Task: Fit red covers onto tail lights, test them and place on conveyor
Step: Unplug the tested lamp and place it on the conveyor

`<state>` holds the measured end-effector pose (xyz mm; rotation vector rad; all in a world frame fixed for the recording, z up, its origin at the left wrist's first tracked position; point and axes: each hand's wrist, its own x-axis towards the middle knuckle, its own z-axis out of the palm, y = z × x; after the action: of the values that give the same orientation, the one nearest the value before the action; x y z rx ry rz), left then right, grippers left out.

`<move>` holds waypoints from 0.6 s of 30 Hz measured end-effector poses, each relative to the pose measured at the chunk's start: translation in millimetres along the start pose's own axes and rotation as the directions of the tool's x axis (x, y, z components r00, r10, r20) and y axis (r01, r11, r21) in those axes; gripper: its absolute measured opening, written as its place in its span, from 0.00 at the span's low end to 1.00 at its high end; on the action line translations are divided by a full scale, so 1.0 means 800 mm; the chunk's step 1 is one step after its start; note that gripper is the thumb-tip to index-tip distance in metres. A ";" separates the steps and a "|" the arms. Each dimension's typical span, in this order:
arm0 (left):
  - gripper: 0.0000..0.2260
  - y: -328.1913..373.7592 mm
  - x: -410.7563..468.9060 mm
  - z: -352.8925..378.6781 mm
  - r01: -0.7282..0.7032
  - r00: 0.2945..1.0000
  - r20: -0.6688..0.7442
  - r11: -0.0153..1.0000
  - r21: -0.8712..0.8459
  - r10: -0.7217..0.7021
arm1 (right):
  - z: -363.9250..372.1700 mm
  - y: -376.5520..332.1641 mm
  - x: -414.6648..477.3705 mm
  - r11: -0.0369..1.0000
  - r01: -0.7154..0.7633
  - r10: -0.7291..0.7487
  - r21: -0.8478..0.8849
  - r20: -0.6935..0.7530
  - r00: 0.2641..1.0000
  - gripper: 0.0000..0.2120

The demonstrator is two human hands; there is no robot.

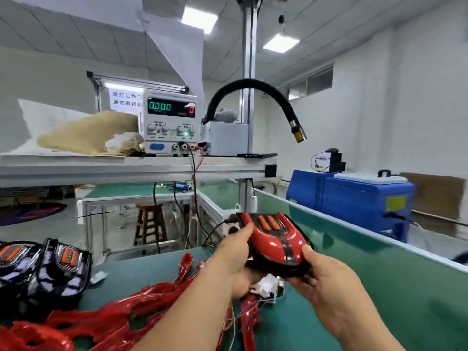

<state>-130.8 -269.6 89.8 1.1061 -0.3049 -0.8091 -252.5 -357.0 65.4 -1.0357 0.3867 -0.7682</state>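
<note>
Green surface (405, 300): left hand (235, 257), right hand (326, 277) grip 1 tail light (276, 240).

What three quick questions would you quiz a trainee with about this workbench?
1. True or false: both the left hand and the right hand hold the red-covered tail light.
2. The green display on the power supply reads: A) 0.000 B) 12.50 C) 5.000
3. Fill in: the pile of loose red covers lies to the person's ____.
Key: 1 true; 2 A; 3 left.
</note>
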 end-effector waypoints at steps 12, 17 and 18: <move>0.14 -0.065 0.073 0.129 0.257 0.963 0.076 0.966 0.017 -0.257 | -0.108 -0.033 0.082 0.996 0.014 0.015 0.082 -0.351 0.936 0.13; 0.08 -0.098 0.098 0.134 0.079 0.997 0.005 0.990 0.114 -0.080 | -0.123 -0.019 0.123 0.999 -0.014 0.033 0.052 -0.383 0.923 0.12; 0.08 -0.111 0.104 0.135 -0.047 0.997 -0.047 0.973 0.225 0.059 | -0.124 -0.015 0.129 0.995 -0.043 0.075 0.092 -0.381 0.921 0.12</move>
<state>-176.1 -419.8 45.6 1.3232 -0.3867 -0.7083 -248.6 -497.1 35.4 -0.7890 0.7148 -0.9275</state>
